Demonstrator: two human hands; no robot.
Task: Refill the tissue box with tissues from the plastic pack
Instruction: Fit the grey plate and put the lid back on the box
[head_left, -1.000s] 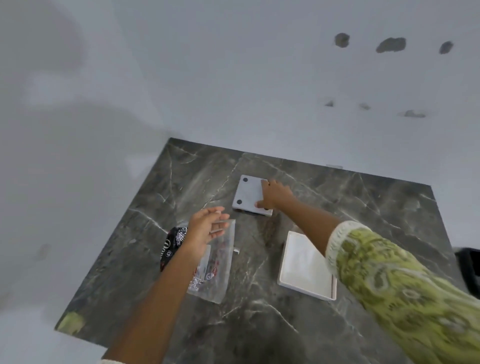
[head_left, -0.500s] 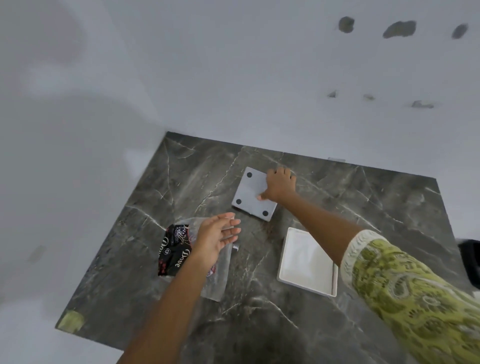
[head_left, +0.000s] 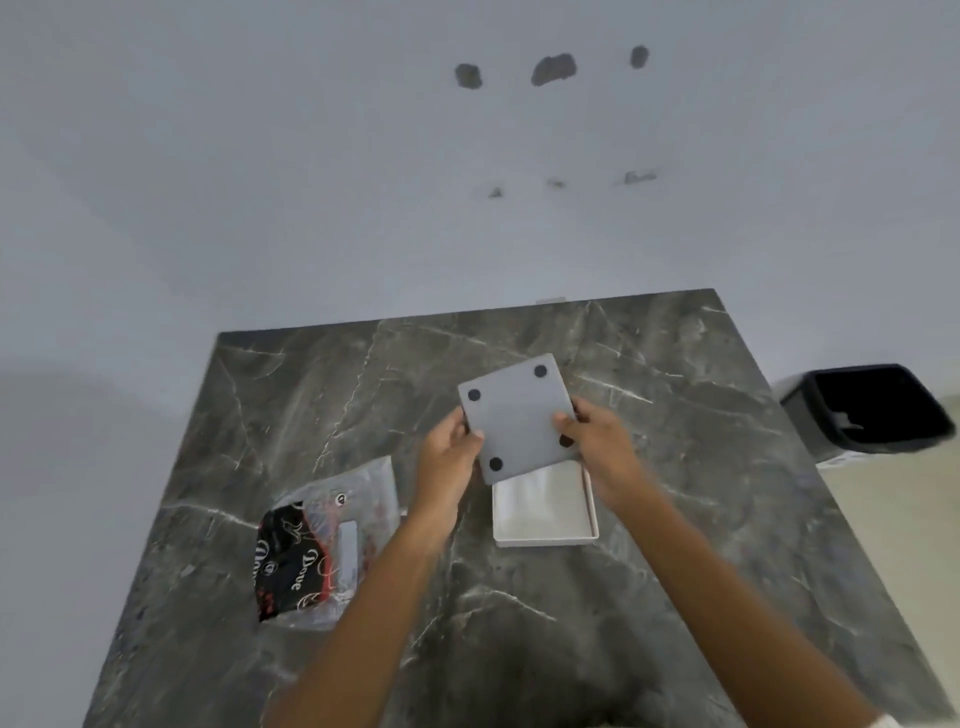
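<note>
Right now both hands grip one grey square panel (head_left: 517, 418): left hand (head_left: 451, 457) pinches its left edge, thumb on the upward face, fingers curled behind; right hand (head_left: 597, 447) clamps the right edge the same way, thumb partly over one of the four black round feet. Panel is off the table, tilted, feet side toward the person, and its lower corner overlaps the far end of the white tissue box (head_left: 545, 512). That box lies flat and open on the dark marble table (head_left: 675, 519), shallow rim visible, pale inside; can't tell if there are tissues in it. Plastic pack (head_left: 327, 545) lies flat left of the box, apart from it, beside the left forearm: clear film with a black-and-red printed section, looks mostly flattened. Both forearms reach forward from the near edge, bare, converging at the panel. Black bin (head_left: 878, 410) sits on the floor off the table's right side.
</note>
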